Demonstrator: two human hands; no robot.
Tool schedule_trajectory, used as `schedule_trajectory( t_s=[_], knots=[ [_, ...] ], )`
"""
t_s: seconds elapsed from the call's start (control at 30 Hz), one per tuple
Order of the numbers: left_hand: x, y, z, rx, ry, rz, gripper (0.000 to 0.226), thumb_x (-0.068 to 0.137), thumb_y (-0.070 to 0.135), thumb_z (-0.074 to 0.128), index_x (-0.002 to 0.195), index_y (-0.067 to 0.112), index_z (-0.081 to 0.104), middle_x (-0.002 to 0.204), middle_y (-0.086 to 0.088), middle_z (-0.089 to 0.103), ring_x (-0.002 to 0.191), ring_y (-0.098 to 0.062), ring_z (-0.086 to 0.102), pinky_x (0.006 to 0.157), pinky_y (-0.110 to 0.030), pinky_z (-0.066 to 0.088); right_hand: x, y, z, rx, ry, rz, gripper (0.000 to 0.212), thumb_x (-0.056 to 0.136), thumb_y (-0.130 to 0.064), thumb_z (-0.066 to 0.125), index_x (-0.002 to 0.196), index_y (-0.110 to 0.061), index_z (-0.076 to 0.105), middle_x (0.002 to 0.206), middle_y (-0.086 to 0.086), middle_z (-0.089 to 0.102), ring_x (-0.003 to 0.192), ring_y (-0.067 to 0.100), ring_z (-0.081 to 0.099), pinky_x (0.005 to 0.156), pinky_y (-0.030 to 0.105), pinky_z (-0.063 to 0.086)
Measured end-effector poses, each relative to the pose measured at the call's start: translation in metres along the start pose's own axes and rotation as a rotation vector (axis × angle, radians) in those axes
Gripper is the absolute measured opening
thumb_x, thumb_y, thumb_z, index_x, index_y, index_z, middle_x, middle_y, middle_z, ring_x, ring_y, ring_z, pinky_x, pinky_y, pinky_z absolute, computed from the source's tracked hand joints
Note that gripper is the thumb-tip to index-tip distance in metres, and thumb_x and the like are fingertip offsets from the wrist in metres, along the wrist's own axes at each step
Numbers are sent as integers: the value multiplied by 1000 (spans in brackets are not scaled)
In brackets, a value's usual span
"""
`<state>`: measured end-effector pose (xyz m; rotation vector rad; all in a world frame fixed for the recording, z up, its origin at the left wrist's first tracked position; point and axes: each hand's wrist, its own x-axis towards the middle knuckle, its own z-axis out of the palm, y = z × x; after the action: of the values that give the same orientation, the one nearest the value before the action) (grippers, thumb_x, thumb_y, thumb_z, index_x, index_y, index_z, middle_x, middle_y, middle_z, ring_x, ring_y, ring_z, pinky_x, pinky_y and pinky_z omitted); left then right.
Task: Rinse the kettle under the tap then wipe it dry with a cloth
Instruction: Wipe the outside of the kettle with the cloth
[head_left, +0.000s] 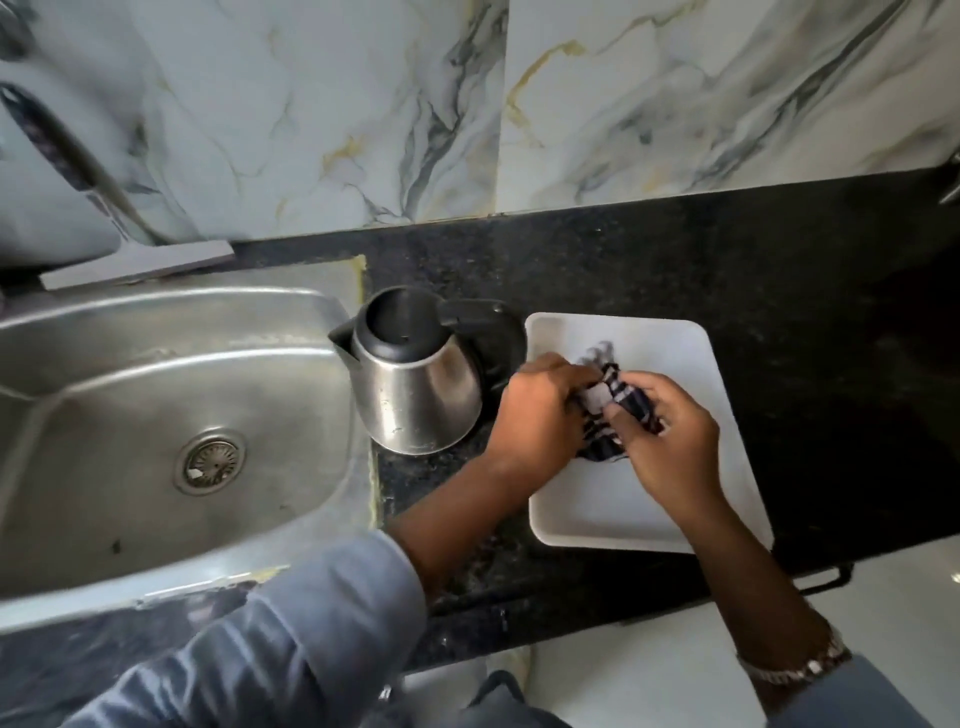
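Kettle (415, 374) stands upright on the dark counter (675, 270), lid shut, between the sink (156, 415) on its left and the white tray (649, 509) on its right; its spout points left toward the sink and its handle faces right toward the hands. Both hands are curled around the striped cloth (615, 410) over the tray: left hand (540, 415) nearer the kettle, just beside its handle, right hand (670, 436) farther right. Wiping probably means carrying the cloth left.

No legible text, label, brand, number or sign appears on any surface or object in this view.
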<state>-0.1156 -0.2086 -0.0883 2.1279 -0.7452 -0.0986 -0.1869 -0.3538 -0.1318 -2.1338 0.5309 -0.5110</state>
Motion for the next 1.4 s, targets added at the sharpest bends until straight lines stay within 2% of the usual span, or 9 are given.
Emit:
schedule_trajectory(
  t_s=[0.17,0.4,0.6,0.73,0.83,1.03,1.13,1.27,1.4],
  knots=[
    [-38,-20,-96,9,247,86,45,74,-5,58,117,5,64,124,-14,57,113,-19,56,97,-11,41,-43,-83,56,371,88,-75,32,82,-35,76,113,-33,69,114,-6,75,110,15,70,91,27,58],
    [-17,-69,-190,351,-116,176,43,76,0,58,117,11,64,118,-15,64,106,-32,61,88,-42,53,-80,-122,159,298,377,-45,47,87,-32,74,125,-7,61,124,8,61,113,24,63,96,34,55],
    [42,-99,-202,270,-469,65,45,95,16,54,137,31,52,150,-4,48,138,-20,44,112,-27,30,-94,-108,212,219,475,105,45,96,7,52,140,15,44,143,37,47,134,49,48,113,47,39],
    [44,-107,-190,234,-329,15,45,92,11,47,128,36,60,135,-2,64,121,-21,59,94,-13,37,-78,-139,222,270,555,89,54,97,-19,51,147,1,43,151,31,40,140,43,41,116,44,34],
    [37,-105,-185,228,-243,-31,48,88,7,46,125,31,64,134,-3,64,124,-25,58,107,-26,42,-71,-155,238,16,608,-60,59,97,-39,54,149,-13,43,156,26,36,145,38,34,121,46,27],
    [23,-107,-185,207,-151,-92,48,85,13,48,128,30,62,127,-13,68,112,-35,64,100,-39,51,-124,-98,263,-33,362,207,77,87,-14,66,150,11,28,157,39,27,145,54,30,123,57,27],
    [21,-105,-186,208,-175,-102,46,86,16,50,129,30,60,125,-13,68,109,-34,64,97,-38,52,-106,-117,252,186,409,303,85,85,-32,54,153,8,22,160,34,24,146,47,30,123,54,27],
    [18,-103,-186,206,-160,-81,46,86,18,51,129,28,60,118,-15,71,97,-37,68,90,-40,56,-76,-140,240,-36,589,-15,68,96,-46,50,149,-4,39,157,33,32,143,46,34,119,51,27],
    [18,-103,-183,217,-143,-85,46,85,18,53,129,29,60,124,-11,69,106,-34,65,94,-38,54,-110,-100,247,-242,350,-6,75,91,-23,65,154,-2,30,160,39,21,150,51,21,126,53,15]
  ],
)
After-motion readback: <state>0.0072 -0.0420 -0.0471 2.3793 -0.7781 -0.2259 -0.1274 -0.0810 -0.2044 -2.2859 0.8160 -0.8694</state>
